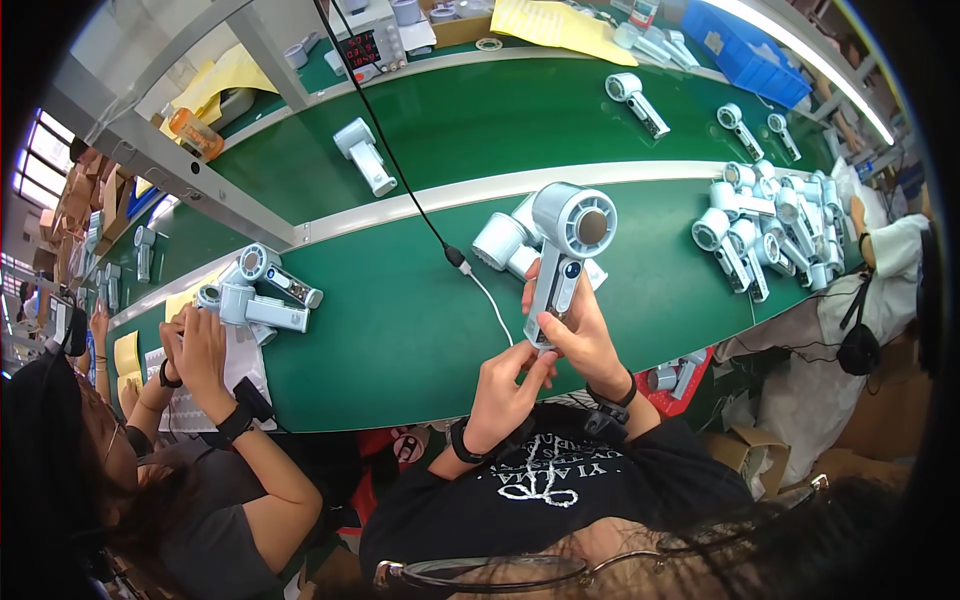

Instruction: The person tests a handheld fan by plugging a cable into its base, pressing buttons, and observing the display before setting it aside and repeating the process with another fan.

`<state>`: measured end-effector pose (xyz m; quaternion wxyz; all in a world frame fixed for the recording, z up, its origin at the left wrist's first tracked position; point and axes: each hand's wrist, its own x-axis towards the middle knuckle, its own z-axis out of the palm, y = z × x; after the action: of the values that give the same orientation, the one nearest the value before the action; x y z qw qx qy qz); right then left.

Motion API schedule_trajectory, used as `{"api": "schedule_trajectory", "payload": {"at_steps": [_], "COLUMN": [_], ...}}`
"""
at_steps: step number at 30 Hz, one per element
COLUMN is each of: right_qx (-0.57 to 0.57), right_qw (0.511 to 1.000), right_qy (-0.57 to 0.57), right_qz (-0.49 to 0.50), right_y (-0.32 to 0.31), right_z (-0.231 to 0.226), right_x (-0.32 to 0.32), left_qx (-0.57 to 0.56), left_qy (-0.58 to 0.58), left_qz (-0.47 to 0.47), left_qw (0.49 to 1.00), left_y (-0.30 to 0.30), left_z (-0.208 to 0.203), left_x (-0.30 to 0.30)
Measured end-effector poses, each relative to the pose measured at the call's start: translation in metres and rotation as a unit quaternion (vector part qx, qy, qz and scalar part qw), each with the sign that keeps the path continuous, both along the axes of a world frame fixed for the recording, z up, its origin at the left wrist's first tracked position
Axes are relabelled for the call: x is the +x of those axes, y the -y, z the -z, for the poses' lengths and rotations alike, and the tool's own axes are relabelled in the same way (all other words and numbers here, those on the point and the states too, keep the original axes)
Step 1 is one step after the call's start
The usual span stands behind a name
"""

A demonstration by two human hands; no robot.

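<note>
A pale blue handheld fan (553, 290) is held upright over the green bench, its round head uppermost. My right hand (585, 340) is closed round its handle, with the thumb on the front near the lower end. My left hand (507, 393) is pinched at the bottom of the handle. A white cable (492, 300) runs down into the left fingers from a black connector (455, 257); its tip is hidden there. Just behind the held fan, more pale blue fans (500, 242) lie on the bench, partly covered by it.
A heap of fans (775, 225) lies at the right, near another person's sleeve (895, 250). On the left, a co-worker's hands (200, 355) are beside several fans (262, 290). Beyond a pale rail (420, 205), single fans (367, 157) rest on a green belt (500, 120). A black cord hangs overhead.
</note>
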<state>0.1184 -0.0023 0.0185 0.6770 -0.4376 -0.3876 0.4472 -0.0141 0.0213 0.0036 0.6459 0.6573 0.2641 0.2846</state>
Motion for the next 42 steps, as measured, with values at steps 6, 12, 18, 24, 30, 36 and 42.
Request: {"api": "schedule_trajectory", "payload": {"at_steps": [6,12,18,24,30,36,42], "right_qx": [-0.012,-0.035,-0.038,-0.019,-0.011,0.001,0.097], "right_qw": [0.999,0.998,0.995,0.993,0.995,0.973,0.991], "right_qy": [0.036,0.039,0.064,0.072,-0.04,-0.178,-0.008], "right_qz": [0.025,0.034,0.06,0.091,0.096,0.147,0.087], "right_y": [-0.002,-0.005,-0.008,-0.007,-0.012,-0.014,-0.052], "right_z": [0.006,0.009,0.011,0.014,-0.006,-0.019,-0.06], "right_x": [-0.003,-0.004,-0.009,-0.012,-0.005,0.02,0.113], "left_qx": [0.063,0.058,0.116,0.13,0.123,0.372,0.233], "left_qy": [-0.04,-0.05,-0.075,-0.062,-0.062,-0.101,-0.061], "left_qz": [-0.033,-0.03,-0.043,-0.04,-0.037,-0.064,-0.048], "left_qw": [0.997,0.997,0.989,0.989,0.99,0.92,0.969], "left_y": [-0.004,-0.011,-0.014,-0.014,-0.011,-0.009,-0.013], "left_z": [0.012,0.013,0.015,0.018,0.019,0.016,0.014], "left_x": [0.001,0.001,0.002,0.001,-0.001,-0.001,-0.021]}}
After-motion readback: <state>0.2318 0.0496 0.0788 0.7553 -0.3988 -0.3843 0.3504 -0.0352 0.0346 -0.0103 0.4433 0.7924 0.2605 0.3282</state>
